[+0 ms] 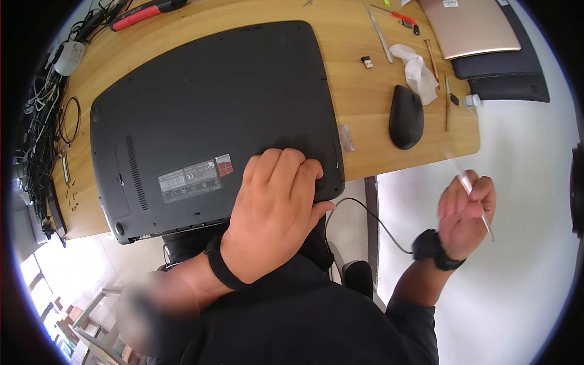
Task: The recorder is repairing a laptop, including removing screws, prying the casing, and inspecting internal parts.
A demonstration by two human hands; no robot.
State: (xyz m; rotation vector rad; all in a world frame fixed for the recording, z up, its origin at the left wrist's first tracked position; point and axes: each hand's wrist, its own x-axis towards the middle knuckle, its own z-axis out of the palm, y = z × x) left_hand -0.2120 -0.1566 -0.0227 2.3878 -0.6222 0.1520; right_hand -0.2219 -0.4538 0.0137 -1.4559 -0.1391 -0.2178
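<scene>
Currently, laptop (213, 103): dark, underside up on the counter (344, 42), along its near edge; beneath the left hand (274, 198), to the left of and well apart from the right hand (465, 207).
Left hand: palm down on the laptop's near-right part, fingers bent, thumb by the edge; whether it grips, cannot tell.
Right hand: grasping a slender pale tool (488, 227), held off to the right, past the counter's near edge.
Mouse (406, 118): black, right of laptop, beside a crumpled white tissue (420, 74).

Wooden table (350, 42), smooth white surface (523, 243) at right, bright glare (79, 258) lower left.
</scene>
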